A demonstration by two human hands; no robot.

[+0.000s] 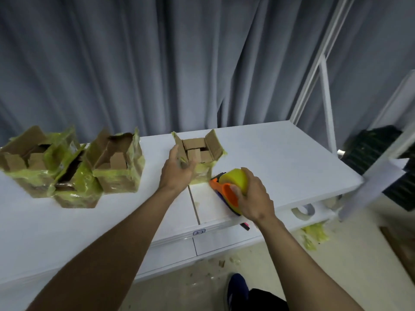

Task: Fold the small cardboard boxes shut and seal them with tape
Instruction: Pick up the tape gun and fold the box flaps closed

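Folding step. Gripping tape dispenser (233, 189) in right hand (256, 198); open box (202, 153) just beyond grip. At near flap (177, 141): left hand (177, 171), pinch or touch unclear. Next: flatten flaps, tape seam.

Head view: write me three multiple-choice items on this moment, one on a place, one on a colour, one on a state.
1. Where is the tape dispenser?
A. in the right hand
B. on the floor
C. inside a box

2. What colour is its tape roll?
A. blue
B. yellow
C. white

3. How is the box at the left hand?
A. taped shut
B. flattened
C. open, flaps up

Answers:
1. A, the right hand's fingers curl round the dispenser above the table edge.
2. B, the roll is bright yellow beside the orange frame.
3. C, its flaps stand up and cardboard shows inside.
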